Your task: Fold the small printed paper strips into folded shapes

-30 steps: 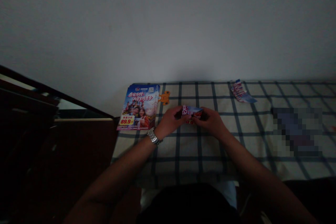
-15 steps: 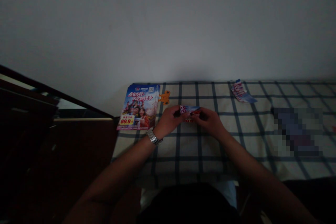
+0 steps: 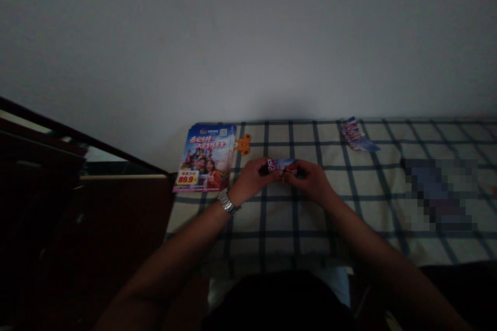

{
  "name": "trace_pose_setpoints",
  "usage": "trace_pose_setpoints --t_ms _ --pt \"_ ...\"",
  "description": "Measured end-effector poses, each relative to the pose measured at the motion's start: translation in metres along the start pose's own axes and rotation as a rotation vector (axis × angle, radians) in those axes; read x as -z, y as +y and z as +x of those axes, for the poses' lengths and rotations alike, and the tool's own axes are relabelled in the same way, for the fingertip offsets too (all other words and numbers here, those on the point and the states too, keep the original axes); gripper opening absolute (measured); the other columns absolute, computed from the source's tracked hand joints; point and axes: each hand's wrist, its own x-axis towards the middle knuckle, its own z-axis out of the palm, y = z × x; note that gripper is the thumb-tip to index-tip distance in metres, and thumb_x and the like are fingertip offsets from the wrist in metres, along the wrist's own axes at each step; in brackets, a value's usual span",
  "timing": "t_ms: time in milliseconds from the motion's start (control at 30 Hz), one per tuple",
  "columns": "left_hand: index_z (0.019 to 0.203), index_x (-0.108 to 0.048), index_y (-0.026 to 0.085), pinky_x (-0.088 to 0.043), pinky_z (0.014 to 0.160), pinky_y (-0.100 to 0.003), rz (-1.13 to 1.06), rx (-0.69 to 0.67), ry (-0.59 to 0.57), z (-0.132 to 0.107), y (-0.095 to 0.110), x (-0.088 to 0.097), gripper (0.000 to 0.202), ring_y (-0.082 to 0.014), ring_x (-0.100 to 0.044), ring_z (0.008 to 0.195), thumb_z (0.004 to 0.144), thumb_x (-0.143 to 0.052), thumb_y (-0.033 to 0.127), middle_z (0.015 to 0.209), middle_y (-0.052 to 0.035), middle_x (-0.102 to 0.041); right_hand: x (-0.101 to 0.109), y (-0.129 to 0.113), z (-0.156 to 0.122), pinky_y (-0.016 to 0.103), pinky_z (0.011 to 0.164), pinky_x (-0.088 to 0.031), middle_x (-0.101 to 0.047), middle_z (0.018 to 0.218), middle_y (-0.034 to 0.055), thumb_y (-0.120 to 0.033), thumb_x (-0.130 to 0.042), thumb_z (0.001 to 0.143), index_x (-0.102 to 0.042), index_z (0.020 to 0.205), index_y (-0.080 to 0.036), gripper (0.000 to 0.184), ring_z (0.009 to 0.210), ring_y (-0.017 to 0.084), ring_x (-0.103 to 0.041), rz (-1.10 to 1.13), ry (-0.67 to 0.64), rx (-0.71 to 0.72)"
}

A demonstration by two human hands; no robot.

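Both the left hand (image 3: 252, 178) and right hand (image 3: 310, 180) pinch a small, glossy, seemingly folded leaflet (image 3: 282, 165) above the checked cloth (image 3: 349, 201), near a flat flyer stack (image 3: 205, 157).

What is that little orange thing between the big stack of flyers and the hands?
In the head view, a small orange paper shape lies on the checked cloth, between the flyer stack and the left hand, touching the stack's edge. What it depicts is unclear.

Both forearms are bare, without sleeves; a silver metal-link wristwatch (image 3: 227, 201) sits on the left wrist; dark clothing covers the torso.
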Motion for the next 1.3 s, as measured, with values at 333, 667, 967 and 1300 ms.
trace_pose_setpoints --t_ms 333,667,967,1300 --pt "0.085 -0.067 0.015 -0.039 0.056 -0.024 -0.004 0.022 0.036 -0.0002 -0.0026 0.0003 0.029 -0.0141 -0.055 0.063 0.087 -0.068 0.044 0.071 -0.0007 -0.064 -0.0017 0.0014 -0.0004 0.03 0.07 -0.052 -0.072 0.085 0.0025 -0.04 -0.067 0.087 -0.068 0.095 -0.022 0.02 0.077 0.02 -0.066 0.045 -0.015 0.002" --pt "0.09 -0.069 0.014 -0.042 0.06 -0.024 -0.036 0.046 0.096 0.0015 -0.0018 0.0059 0.03 -0.0149 -0.058 0.068 0.086 -0.069 0.044 0.077 -0.002 -0.067 -0.0014 0.005 0.0023 0.032 0.076 -0.053 -0.074 0.091 0.0028 -0.037 -0.069 0.087 -0.065 0.094 -0.023 0.016 0.082 0.02 -0.068 0.205 0.01 0.011" --pt "0.086 -0.064 0.015 -0.038 0.057 -0.022 -0.079 0.023 0.095 0.0025 -0.0038 0.005 0.028 -0.0122 -0.052 0.065 0.087 -0.07 0.043 0.072 0.001 -0.059 0.0021 0.0033 0.0033 0.029 0.067 -0.05 -0.073 0.085 0.0024 -0.038 -0.063 0.093 -0.066 0.097 -0.022 0.017 0.074 0.018 -0.066 0.054 0.02 0.032" --pt "0.107 -0.065 0.018 -0.052 0.07 -0.025 -0.004 -0.048 0.152 0.0014 -0.0077 0.0028 0.03 -0.0153 -0.064 0.08 0.088 -0.071 0.04 0.093 -0.0028 -0.068 0.0065 0.003 0.0055 0.029 0.068 -0.052 -0.074 0.084 0.0033 -0.036 -0.063 0.093 -0.067 0.097 -0.021 0.016 0.073 0.019 -0.068 -0.112 0.093 0.08"
